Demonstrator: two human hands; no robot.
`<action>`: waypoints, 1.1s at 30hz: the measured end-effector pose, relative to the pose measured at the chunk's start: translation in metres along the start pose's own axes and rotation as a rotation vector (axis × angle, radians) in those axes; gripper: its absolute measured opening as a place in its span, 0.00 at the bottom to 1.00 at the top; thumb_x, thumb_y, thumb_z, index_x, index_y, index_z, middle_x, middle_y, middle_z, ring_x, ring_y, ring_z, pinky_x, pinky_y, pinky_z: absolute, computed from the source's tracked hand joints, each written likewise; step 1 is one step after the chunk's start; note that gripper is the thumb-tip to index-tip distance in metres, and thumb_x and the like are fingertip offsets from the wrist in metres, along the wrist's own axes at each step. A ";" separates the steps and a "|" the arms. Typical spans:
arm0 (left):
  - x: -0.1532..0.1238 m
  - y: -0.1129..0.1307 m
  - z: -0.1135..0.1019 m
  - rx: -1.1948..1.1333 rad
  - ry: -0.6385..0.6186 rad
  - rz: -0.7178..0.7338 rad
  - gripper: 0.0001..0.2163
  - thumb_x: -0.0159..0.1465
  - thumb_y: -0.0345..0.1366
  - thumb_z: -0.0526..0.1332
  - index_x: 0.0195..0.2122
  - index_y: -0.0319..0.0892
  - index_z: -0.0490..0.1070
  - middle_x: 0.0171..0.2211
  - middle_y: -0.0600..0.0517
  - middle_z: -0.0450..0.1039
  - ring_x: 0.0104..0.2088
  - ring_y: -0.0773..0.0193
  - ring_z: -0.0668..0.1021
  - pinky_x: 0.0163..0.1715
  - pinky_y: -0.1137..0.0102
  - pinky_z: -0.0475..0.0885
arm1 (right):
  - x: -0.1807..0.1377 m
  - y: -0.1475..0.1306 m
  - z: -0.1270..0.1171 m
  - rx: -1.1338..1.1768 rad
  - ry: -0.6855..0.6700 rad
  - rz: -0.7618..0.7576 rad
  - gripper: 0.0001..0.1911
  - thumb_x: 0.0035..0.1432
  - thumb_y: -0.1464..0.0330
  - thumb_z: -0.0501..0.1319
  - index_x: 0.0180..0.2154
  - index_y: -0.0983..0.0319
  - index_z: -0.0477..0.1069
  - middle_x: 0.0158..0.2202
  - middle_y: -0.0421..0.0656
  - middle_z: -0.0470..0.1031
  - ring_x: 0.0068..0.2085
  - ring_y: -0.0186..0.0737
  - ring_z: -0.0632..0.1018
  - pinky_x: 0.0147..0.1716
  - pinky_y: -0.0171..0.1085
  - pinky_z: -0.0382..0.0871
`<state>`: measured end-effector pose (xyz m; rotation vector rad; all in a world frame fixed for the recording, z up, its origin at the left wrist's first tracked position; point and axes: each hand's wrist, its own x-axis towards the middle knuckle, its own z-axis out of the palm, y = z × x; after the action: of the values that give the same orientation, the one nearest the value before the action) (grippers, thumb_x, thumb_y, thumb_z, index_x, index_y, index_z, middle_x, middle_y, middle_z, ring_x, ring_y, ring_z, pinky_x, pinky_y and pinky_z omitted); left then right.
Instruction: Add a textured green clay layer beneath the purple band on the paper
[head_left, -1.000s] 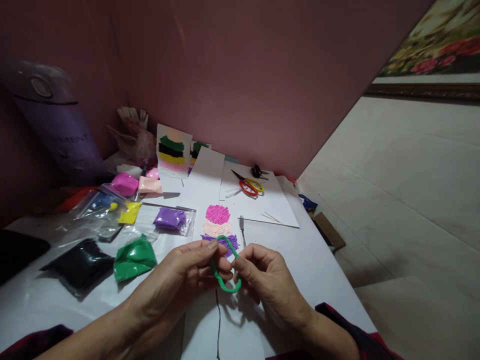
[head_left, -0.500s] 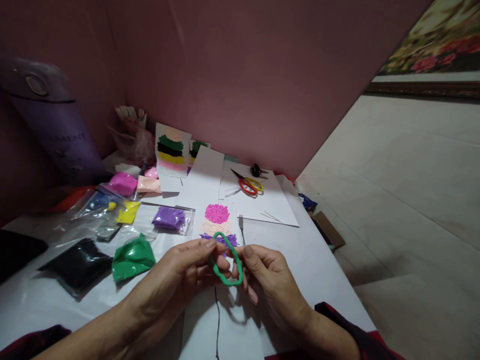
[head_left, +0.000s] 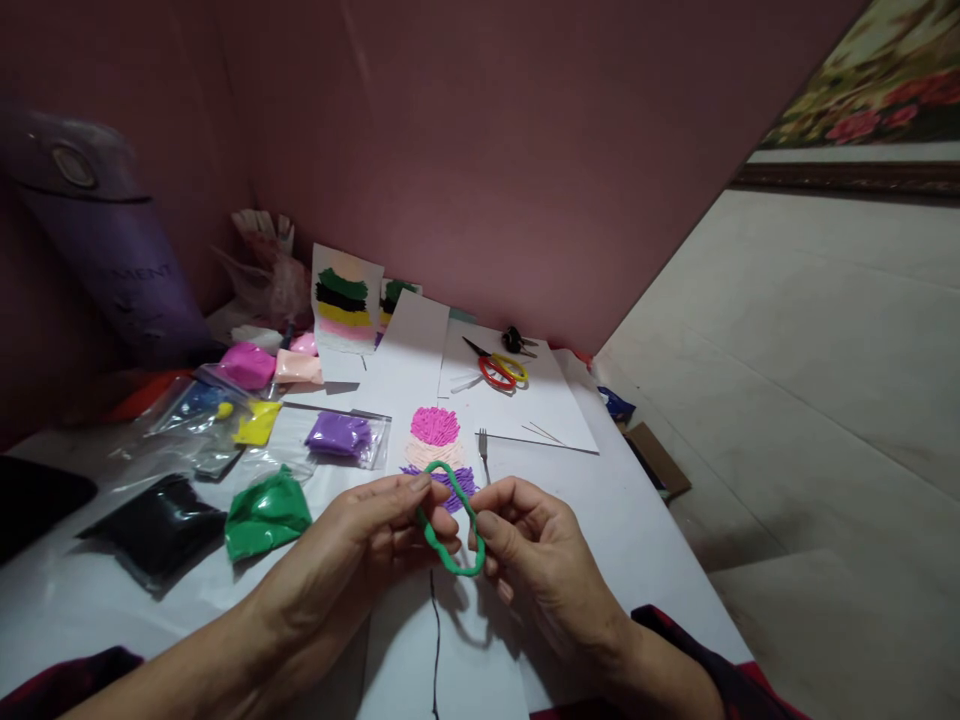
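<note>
A thin green clay ring [head_left: 471, 572] is held upright above the white table, slightly wavy along its lower side. My left hand [head_left: 375, 530] pinches its upper left part between thumb and fingers. On its right side, my right hand [head_left: 536, 545] is closed with thumb and forefinger pinching the strand. Just beyond lies clay work in stacked bands: magenta [head_left: 435, 426], peach [head_left: 431, 455] and purple [head_left: 461, 490], partly covered by the ring and fingers. A small fork [head_left: 483, 452] rests beside it. Below my hands, a thin black strand [head_left: 436, 640] runs along white paper.
Left of my hands lie bags of green clay [head_left: 268, 515], black clay [head_left: 157, 530] and purple clay [head_left: 337, 434]. Red-and-yellow scissors [head_left: 499, 370] and keys [head_left: 514, 341] lie on white sheets behind. A colour-striped card [head_left: 345, 300] leans near a tall purple bottle [head_left: 112, 240].
My right hand has shifted its grip on the ring, its thumb and forefinger drawing together at the right side. The ring looks narrower and a little longer. My left hand stays nearly still.
</note>
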<state>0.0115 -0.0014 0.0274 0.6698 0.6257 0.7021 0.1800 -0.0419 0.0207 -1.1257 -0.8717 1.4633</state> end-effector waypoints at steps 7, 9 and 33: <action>0.000 0.001 0.000 0.001 0.001 -0.008 0.11 0.65 0.42 0.58 0.34 0.40 0.75 0.32 0.49 0.75 0.37 0.57 0.76 0.45 0.62 0.68 | 0.003 0.000 0.000 -0.025 -0.004 0.004 0.19 0.55 0.55 0.67 0.33 0.66 0.74 0.18 0.35 0.68 0.17 0.24 0.63 0.15 0.26 0.56; 0.000 0.001 0.000 0.006 -0.004 -0.002 0.12 0.66 0.42 0.58 0.34 0.39 0.75 0.32 0.48 0.75 0.37 0.57 0.76 0.45 0.61 0.68 | 0.003 0.000 0.000 0.006 -0.007 0.008 0.17 0.51 0.58 0.70 0.34 0.65 0.74 0.21 0.35 0.69 0.18 0.24 0.64 0.16 0.25 0.57; 0.000 0.001 0.001 -0.068 0.080 -0.060 0.09 0.55 0.28 0.68 0.37 0.39 0.74 0.30 0.49 0.78 0.35 0.61 0.77 0.46 0.64 0.67 | 0.002 0.001 -0.002 0.042 0.008 0.031 0.17 0.47 0.60 0.73 0.33 0.64 0.74 0.22 0.35 0.69 0.18 0.23 0.63 0.16 0.25 0.56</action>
<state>0.0114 -0.0011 0.0288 0.5604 0.6896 0.6933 0.1819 -0.0401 0.0190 -1.1174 -0.8171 1.4950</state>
